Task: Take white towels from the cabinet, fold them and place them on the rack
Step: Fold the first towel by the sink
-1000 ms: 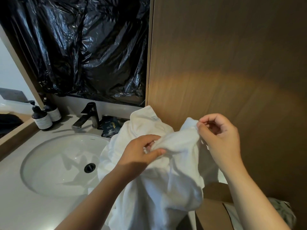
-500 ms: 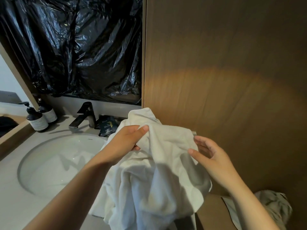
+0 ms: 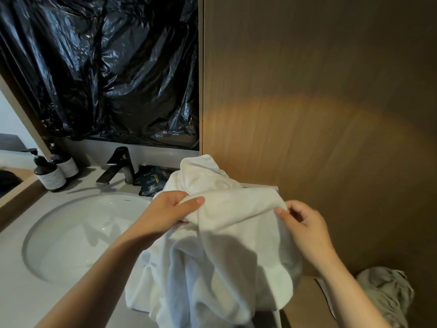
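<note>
A crumpled white towel hangs in front of me over the right end of the vanity counter. My left hand grips a bunched fold of it near the top left. My right hand is at the towel's upper right edge, thumb on the cloth and fingers curled behind it. The towel's lower part drapes onto the counter. No rack is in view.
A round white sink with a dark faucet lies left of the towel. Two dark pump bottles stand at the back left. A black packet lies behind the towel. A wooden panel fills the right; grey cloth lies low right.
My right hand dropped from the raised corner and now pinches the towel's right edge. My left hand shifted its hold and slid lower onto the bunched fold.
</note>
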The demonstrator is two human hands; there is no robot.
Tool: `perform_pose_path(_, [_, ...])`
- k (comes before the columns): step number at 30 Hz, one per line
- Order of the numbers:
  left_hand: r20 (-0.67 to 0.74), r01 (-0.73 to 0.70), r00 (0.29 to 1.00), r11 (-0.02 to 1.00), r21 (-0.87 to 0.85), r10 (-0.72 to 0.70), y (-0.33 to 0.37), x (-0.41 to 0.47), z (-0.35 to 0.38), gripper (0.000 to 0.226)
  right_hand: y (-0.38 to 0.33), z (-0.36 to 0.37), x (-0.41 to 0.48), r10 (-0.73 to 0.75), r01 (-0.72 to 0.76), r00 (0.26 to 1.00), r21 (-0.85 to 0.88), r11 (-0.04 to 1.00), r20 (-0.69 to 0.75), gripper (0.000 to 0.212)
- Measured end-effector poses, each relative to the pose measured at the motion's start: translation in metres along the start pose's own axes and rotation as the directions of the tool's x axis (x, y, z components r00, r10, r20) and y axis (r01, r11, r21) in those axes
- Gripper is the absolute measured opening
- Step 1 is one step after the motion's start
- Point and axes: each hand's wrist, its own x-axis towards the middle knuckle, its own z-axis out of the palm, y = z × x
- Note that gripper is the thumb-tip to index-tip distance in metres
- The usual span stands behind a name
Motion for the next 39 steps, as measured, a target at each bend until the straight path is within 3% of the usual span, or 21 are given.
perform_pose_path(4, [-0.111,-0.127,0.986,0.992,0.014,0.128,0.001,-0.004,0.0,0.039,-0.016,-0.008,0.006,0.028,-0.042,0.994,0.145,0.989,0.102,0.007])
perform_pose_path(8, [-0.086,-0.245,0.968,0.963,-0.115,0.237,0.01,-0.008,0.016,0.019,-0.029,-0.005,0.009,-0.024,0.011,0.998,0.212,0.977,0.06,0.025])
perform_pose_path(12, [-0.037,-0.335,0.942,0.942,-0.011,0.335,0.023,-0.008,0.029,0.005,-0.042,0.002,0.011,-0.109,0.075,0.98,0.199,0.977,0.166,0.048])
perform_pose_path(15, [-0.018,-0.383,0.923,0.923,0.04,0.384,0.041,-0.007,0.03,0.004,-0.048,0.009,0.01,-0.183,0.141,0.949,0.174,0.975,0.257,0.031])
perform_pose_path(17, [-0.021,-0.419,0.906,0.902,0.099,0.423,0.056,-0.005,0.027,0.004,-0.054,0.008,0.013,-0.232,0.2,0.953,0.17,0.965,0.193,0.01])
perform_pose_path(19, [0.019,-0.406,0.913,0.903,0.139,0.408,0.071,-0.001,0.021,0.006,-0.06,0.0,0.021,-0.265,0.252,0.963,0.169,0.953,0.059,0.014])
perform_pose_path(22, [0.186,-0.291,0.947,0.943,0.159,0.261,0.08,0.004,0.014,0.028,-0.083,-0.02,0.037,-0.286,0.303,0.953,0.231,0.925,-0.104,0.016])
perform_pose_path(25, [0.289,-0.248,0.939,0.952,0.182,0.189,0.071,0.006,0.021,0.031,-0.112,-0.039,0.054,-0.324,0.356,0.931,0.22,0.908,-0.166,0.016])
perform_pose_path(27, [0.246,-0.235,0.948,0.966,0.111,0.202,0.069,0.009,0.024,0.036,-0.129,-0.047,0.063,-0.374,0.403,0.91,0.169,0.9,-0.178,0.02])
perform_pose_path(29, [0.112,-0.288,0.952,0.958,0.018,0.284,0.083,0.014,0.021,0.045,-0.144,-0.054,0.071,-0.396,0.429,0.893,0.14,0.892,-0.214,0.025])
perform_pose_path(32, [-0.124,-0.414,0.907,0.906,-0.084,0.403,0.135,0.021,0.009,0.033,-0.168,-0.067,0.084,-0.383,0.432,0.879,0.135,0.891,-0.283,0.028])
perform_pose_path(39, [-0.198,-0.655,0.692,0.72,0.229,0.694,0.249,0.019,-0.017,0.025,-0.224,-0.1,0.109,-0.447,0.517,0.8,0.081,0.852,-0.4,0.023])
